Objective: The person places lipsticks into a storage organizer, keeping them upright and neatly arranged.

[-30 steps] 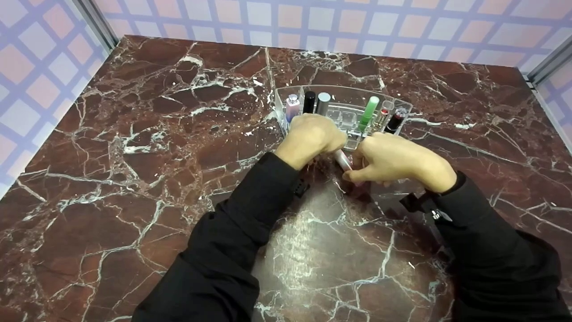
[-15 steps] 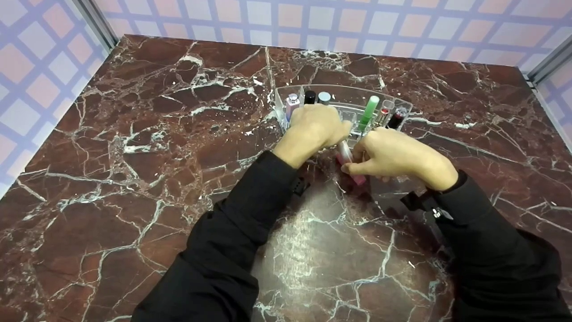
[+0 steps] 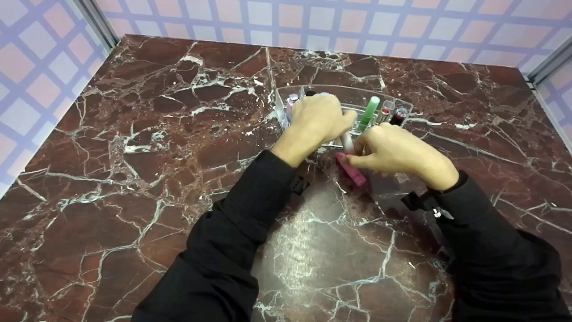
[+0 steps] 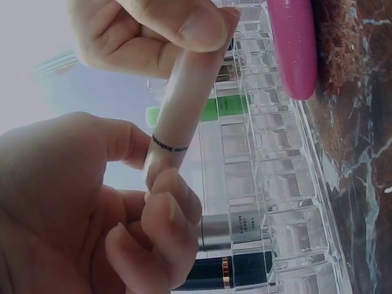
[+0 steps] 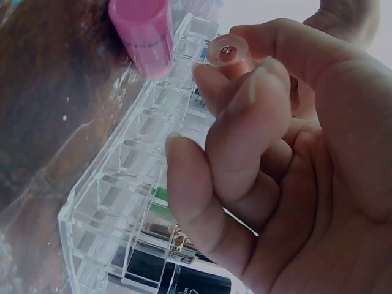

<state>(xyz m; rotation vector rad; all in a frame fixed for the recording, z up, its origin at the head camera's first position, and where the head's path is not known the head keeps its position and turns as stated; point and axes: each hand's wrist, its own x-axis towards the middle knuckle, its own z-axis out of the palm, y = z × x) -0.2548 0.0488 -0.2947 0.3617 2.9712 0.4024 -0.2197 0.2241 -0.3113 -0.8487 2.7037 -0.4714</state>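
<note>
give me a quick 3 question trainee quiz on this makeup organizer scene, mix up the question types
1. True or false: the pale tube is held by both the left hand and the right hand.
2. Multiple choice: where is the pink cap? A) standing in the clear organizer B) lying on the marble table in front of the organizer C) on the pale tube
3. Fill in: the tube standing in the organizer towards its right end, between the hands in the head view, is ____.

Key: 1 true; 2 B; 3 green
</note>
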